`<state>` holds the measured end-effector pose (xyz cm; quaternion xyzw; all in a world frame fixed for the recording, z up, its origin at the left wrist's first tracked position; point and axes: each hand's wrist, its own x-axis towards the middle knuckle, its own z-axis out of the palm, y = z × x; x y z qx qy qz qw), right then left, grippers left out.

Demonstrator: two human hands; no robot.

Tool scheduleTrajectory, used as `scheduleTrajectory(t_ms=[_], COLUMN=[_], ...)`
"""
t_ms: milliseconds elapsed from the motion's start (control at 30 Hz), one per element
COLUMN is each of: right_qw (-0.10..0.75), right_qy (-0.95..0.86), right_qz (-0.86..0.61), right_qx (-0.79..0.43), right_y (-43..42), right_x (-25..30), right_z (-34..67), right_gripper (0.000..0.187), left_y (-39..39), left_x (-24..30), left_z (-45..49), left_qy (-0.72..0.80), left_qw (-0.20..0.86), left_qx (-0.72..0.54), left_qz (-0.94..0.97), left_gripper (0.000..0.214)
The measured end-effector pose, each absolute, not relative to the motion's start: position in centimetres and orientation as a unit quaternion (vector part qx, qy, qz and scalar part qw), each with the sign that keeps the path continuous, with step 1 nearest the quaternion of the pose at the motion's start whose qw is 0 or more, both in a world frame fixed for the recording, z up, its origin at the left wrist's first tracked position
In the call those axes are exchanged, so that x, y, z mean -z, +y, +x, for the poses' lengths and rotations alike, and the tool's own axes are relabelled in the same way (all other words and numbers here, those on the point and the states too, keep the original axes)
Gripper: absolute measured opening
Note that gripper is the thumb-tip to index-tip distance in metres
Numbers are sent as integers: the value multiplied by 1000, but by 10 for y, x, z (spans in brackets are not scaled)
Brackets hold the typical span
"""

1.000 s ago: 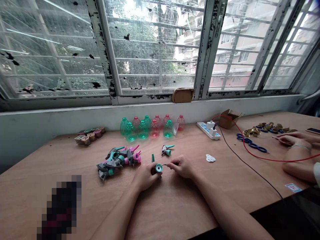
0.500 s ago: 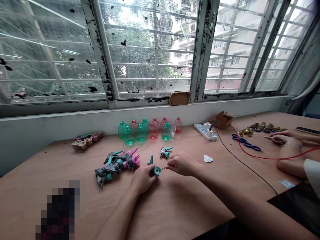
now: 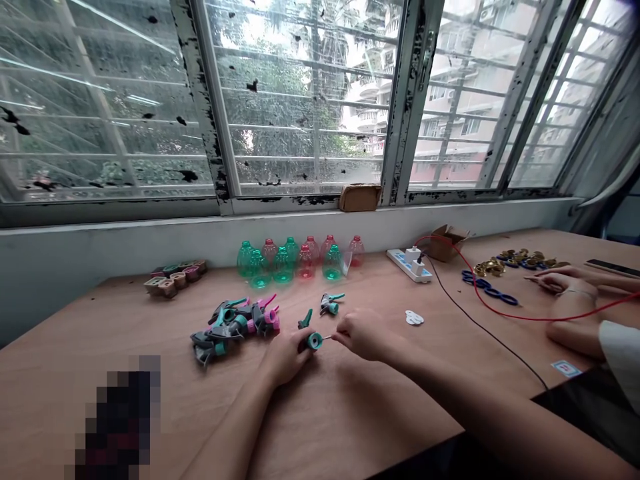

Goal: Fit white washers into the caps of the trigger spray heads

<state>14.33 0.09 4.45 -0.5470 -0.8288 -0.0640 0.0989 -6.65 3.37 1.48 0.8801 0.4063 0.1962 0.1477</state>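
Note:
My left hand (image 3: 285, 357) is closed round a grey and teal spray-trigger head (image 3: 311, 339), whose teal collar faces right. My right hand (image 3: 361, 333) pinches a thin clear tube (image 3: 327, 337) that sticks out of that collar. Both hands rest low over the wooden table (image 3: 350, 413). Just beyond them lies another trigger head (image 3: 330, 305). A pile of grey, teal and pink trigger heads (image 3: 233, 323) lies to the left.
Small green and red bottles (image 3: 295, 259) stand in a cluster near the wall. Little cups (image 3: 173, 277) sit at the back left, white discs (image 3: 414, 317) to the right. A power strip (image 3: 411, 263), its cables, a cardboard box (image 3: 450, 241), rings and another person's hands (image 3: 567, 283) occupy the right side.
The hands have stayed on the trigger head and tube, with only slight shifts. The camera has turned a little, so the scene sits slightly differently in frame.

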Motion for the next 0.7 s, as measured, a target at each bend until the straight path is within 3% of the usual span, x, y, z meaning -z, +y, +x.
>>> scheduleTrajectory(t_ms=[300, 700], right_qw=[188, 55], right_qy=[-835, -859], right_qz=[-516, -499], right_qx=[-18, 104], right_y=[5, -13], right_x=[-20, -41], right_z=[160, 146], right_gripper=[41, 26], left_y=[33, 30], left_x=[-11, -12], left_z=[-65, -60], left_qy=[402, 435], left_qw=[145, 117], left_qx=[-197, -173], left_qz=[882, 876], left_gripper=[21, 11])
